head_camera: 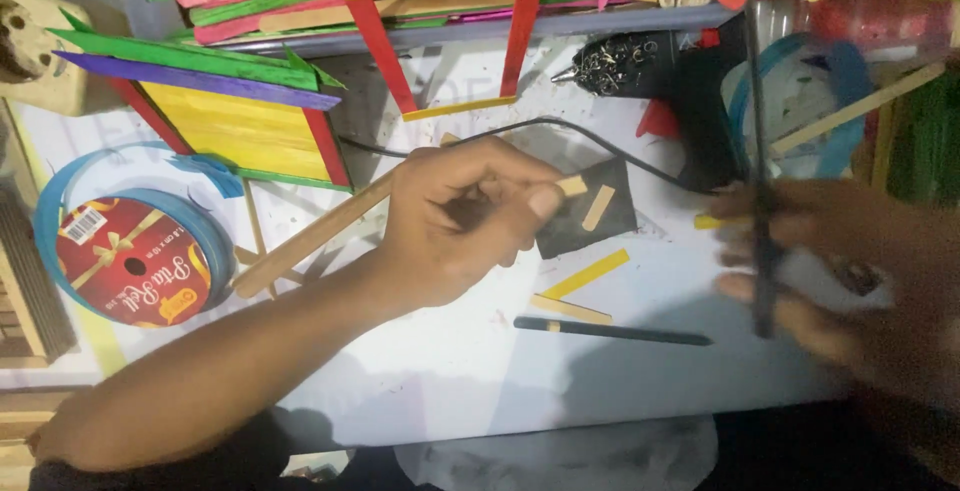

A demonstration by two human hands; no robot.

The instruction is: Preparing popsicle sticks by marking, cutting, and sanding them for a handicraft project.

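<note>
Left hand (pixel 455 226) closed on plain wooden stick (pixel 320 234): thumb and fingers pinch near its far tip, beside black square piece (pixel 590 213). Long axis runs from grip down and back toward left forearm, shallow diagonal. Right hand (pixel 840 271), blurred, wrapped around thin dark rod (pixel 760 151), axis near upright, well apart to right of left grip. Between both hands: 2 short yellow strips and 1 dark pencil-like stick (pixel 610 330), lying flat on white sheet (pixel 480 361). Left hand nearer to black square.

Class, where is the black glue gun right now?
In the head view, the black glue gun lies upper right of centre, beyond the right hand, beside the blue ribbon roll.
</note>
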